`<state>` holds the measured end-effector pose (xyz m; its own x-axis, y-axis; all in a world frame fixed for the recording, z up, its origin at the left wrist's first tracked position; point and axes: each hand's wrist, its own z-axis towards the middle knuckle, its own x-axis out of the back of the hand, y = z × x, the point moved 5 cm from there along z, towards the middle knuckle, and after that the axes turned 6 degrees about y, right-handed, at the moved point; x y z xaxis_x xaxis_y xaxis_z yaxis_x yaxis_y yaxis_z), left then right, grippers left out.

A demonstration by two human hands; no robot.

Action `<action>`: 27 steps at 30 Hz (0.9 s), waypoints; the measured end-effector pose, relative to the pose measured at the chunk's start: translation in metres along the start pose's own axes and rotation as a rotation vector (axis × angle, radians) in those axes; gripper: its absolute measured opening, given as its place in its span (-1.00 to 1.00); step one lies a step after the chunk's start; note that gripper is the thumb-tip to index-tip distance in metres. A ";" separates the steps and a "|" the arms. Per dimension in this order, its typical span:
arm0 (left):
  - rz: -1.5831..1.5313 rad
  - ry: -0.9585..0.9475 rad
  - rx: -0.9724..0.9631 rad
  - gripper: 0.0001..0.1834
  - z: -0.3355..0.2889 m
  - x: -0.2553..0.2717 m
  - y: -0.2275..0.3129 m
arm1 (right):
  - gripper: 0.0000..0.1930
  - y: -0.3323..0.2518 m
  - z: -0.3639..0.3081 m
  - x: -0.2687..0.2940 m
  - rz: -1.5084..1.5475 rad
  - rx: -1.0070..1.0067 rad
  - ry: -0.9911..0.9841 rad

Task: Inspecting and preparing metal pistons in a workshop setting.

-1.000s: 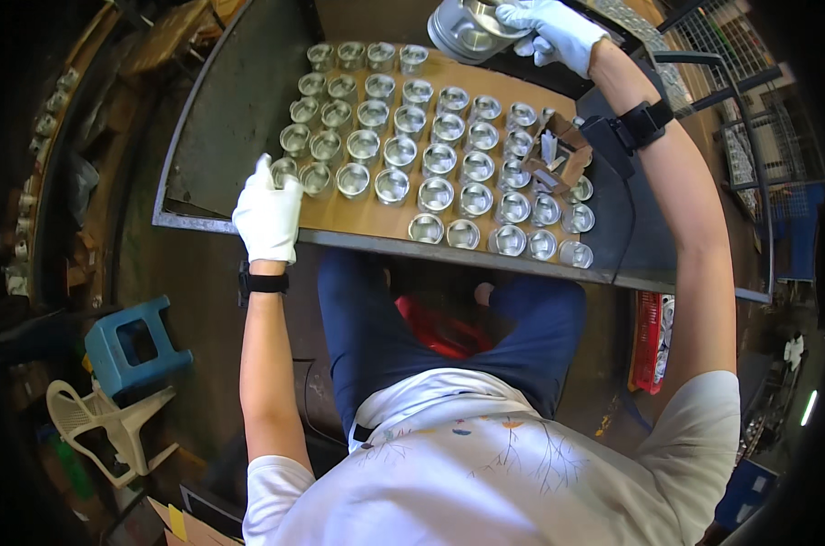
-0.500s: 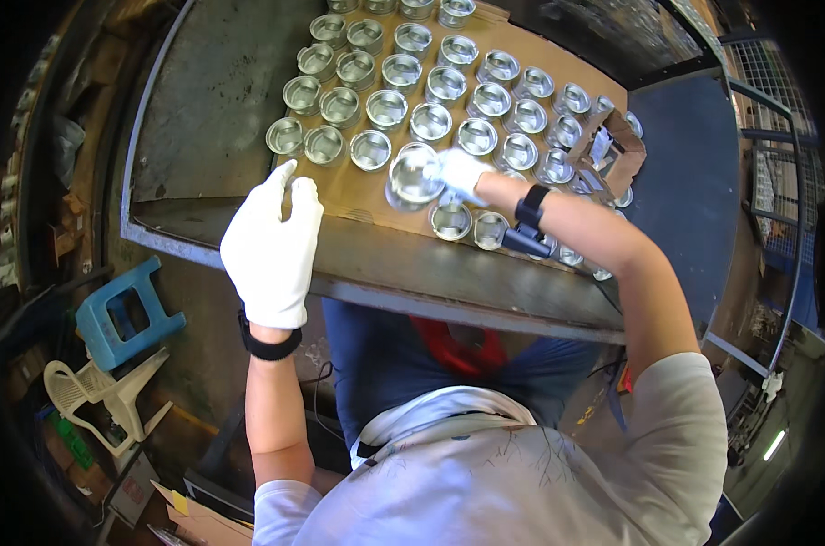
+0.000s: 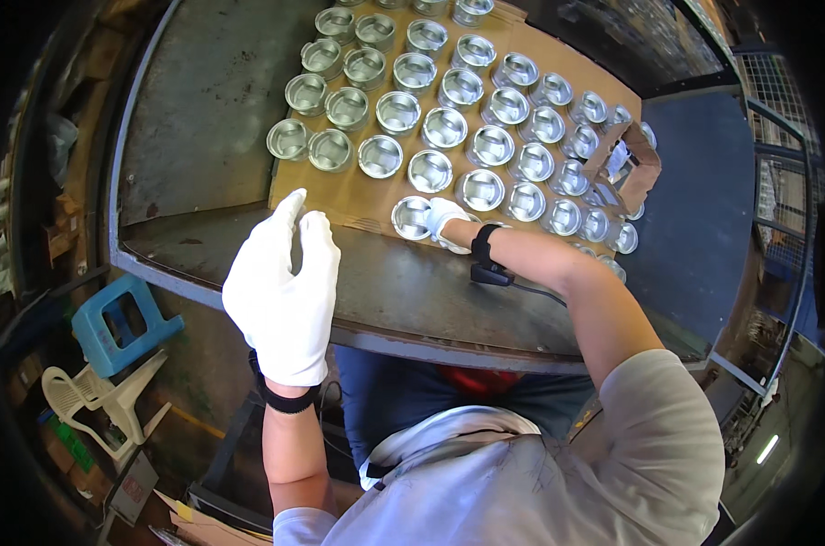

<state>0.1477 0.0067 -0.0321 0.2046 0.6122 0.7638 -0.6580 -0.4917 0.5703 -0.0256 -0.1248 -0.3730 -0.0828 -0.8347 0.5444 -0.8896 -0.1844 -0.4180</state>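
Round, clear glass jars [image 3: 398, 113] stand in rows on a brown cardboard sheet [image 3: 362, 202]. My right hand [image 3: 446, 224], in a white glove, is closed on the right side of one glass jar [image 3: 410, 218] at the front edge of the cardboard. The wrist and hand cover parts of the jars just right of it. To the left, my white-gloved left hand [image 3: 283, 296] hovers over the front edge of the table, empty, its thumb and fingers apart.
The metal table [image 3: 430, 289] has raised walls at the left and back. A torn cardboard box [image 3: 644, 173] sits among the jars at the right. On the floor at left are a blue stool [image 3: 121, 318] and a cream plastic chair [image 3: 112, 400].
My right hand has brought the glass jar down toward me, to the cardboard's front edge. My left hand has shifted slightly nearer to me and stays open. The view has shifted a little.
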 end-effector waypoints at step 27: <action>0.050 0.012 0.037 -0.73 -0.006 0.015 -0.006 | -0.49 -0.089 -0.040 0.125 -0.428 0.411 0.278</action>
<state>0.1503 0.0226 -0.0257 0.1633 0.5931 0.7884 -0.6402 -0.5443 0.5421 0.0251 -0.1918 -0.2386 0.0785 -0.4889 0.8688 -0.6302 -0.6996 -0.3368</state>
